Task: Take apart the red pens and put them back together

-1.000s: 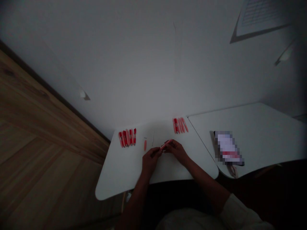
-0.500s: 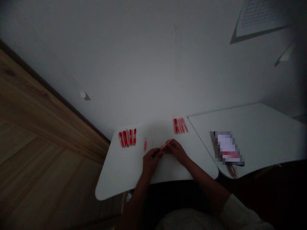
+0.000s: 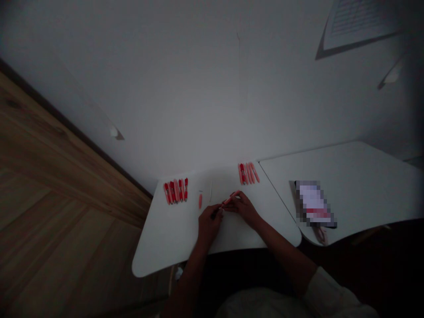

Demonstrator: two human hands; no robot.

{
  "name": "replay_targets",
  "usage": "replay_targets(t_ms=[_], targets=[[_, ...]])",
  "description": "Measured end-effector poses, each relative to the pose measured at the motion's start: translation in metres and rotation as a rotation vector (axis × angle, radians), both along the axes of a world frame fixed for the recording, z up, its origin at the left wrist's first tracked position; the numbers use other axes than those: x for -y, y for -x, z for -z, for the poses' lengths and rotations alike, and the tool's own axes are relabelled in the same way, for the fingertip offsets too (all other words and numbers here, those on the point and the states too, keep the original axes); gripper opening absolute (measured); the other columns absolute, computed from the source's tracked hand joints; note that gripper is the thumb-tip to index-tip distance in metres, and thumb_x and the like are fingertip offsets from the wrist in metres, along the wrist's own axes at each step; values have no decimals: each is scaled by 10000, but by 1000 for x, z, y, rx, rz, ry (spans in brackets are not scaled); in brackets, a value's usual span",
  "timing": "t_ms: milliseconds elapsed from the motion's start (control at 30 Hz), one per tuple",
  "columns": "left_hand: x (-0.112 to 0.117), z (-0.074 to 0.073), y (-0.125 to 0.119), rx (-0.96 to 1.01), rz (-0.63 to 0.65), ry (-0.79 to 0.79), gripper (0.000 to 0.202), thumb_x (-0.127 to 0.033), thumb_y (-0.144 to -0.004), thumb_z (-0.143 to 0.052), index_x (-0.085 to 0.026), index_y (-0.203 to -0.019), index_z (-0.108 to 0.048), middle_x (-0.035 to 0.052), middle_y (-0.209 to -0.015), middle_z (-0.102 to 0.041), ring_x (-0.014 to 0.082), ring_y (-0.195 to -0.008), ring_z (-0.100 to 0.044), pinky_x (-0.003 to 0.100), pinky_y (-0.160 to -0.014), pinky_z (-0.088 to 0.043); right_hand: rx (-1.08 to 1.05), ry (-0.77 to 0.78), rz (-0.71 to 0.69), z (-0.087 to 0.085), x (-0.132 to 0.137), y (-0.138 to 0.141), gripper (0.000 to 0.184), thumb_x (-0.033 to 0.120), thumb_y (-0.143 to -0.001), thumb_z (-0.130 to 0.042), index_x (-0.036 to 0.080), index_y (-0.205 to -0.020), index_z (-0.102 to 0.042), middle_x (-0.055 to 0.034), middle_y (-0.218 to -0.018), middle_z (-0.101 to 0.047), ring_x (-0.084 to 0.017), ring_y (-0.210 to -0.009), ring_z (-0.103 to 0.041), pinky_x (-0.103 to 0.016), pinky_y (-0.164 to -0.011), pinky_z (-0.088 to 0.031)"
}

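Note:
Just above the table's middle, my two hands meet around a pink pen (image 3: 231,197). My right hand (image 3: 244,208) is closed on its pink barrel, which slants up to the right. My left hand (image 3: 209,223) pinches a slim dark piece (image 3: 216,213) at the pen's lower left end. Whether the two parts are joined cannot be made out, as fingers cover the spot. Beyond my left hand lie a short pink pen part (image 3: 200,201) and a thin white stick (image 3: 211,191), possibly a refill.
Red and pink pens (image 3: 176,191) lie in a row at the left of the white table (image 3: 155,245). Another row (image 3: 248,173) lies near the back right. A phone or tablet (image 3: 314,203), blurred out, rests on the adjoining table. A wall rises behind.
The dark piece in my left hand now shows more clearly and points down to the left. My fingers have shifted slightly around the pen; the things on the table stay put.

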State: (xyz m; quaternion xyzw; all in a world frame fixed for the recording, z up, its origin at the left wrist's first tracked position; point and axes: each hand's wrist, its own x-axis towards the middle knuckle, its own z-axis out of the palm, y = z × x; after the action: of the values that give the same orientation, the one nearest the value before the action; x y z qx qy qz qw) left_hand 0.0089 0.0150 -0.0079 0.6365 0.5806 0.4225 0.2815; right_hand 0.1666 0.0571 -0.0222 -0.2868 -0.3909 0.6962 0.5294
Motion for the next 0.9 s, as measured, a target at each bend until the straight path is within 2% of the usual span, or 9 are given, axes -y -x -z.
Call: replay_targets(t_ms=[300, 533, 667, 800, 900], targets=[[0, 4, 1, -46, 14, -27, 295, -294, -853, -506, -219, -1118, -611, 38, -883, -639, 136, -758, -619, 274, -726, -504, -13, -6, -22, -2, -1, 2, 372, 539, -778, -605, 241, -889, -411, 9, -815, -659, -181, -821, -682, -432, -853, -511], [-4, 10, -2, -1, -31, -49, 190, -255, -846, -486, -182, -986, -592, 47, -881, -639, 129, -709, -624, 268, -689, -507, 104, -122, -39, 5, -1, 2, 335, 497, -813, -575, 218, -981, -500, -26, -890, -636, -175, -869, -654, -419, -887, -499], [-3, 8, -3, -24, -31, -54, 165, -254, -829, -506, -185, -957, -582, 44, -881, -647, 141, -739, -628, 278, -703, -501, 196, -158, -38, 7, -2, 2, 301, 440, -790, -614, 204, -964, -544, -31, -932, -628, -173, -894, -636, -398, -896, -497], [-2, 6, -4, -61, -15, -74, 149, -235, -821, -508, -188, -941, -582, 36, -881, -644, 146, -789, -619, 287, -743, -489, 200, -139, -50, 7, -3, 2, 301, 434, -777, -625, 199, -948, -548, -33, -911, -640, -173, -879, -640, -395, -877, -506], [-1, 3, -5, -61, -19, -75, 143, -235, -819, -508, -185, -933, -579, 32, -864, -640, 142, -768, -614, 283, -732, -487, 149, -66, -43, 6, -5, 3, 340, 462, -752, -647, 201, -938, -535, -29, -871, -650, -176, -853, -654, -410, -882, -504]])
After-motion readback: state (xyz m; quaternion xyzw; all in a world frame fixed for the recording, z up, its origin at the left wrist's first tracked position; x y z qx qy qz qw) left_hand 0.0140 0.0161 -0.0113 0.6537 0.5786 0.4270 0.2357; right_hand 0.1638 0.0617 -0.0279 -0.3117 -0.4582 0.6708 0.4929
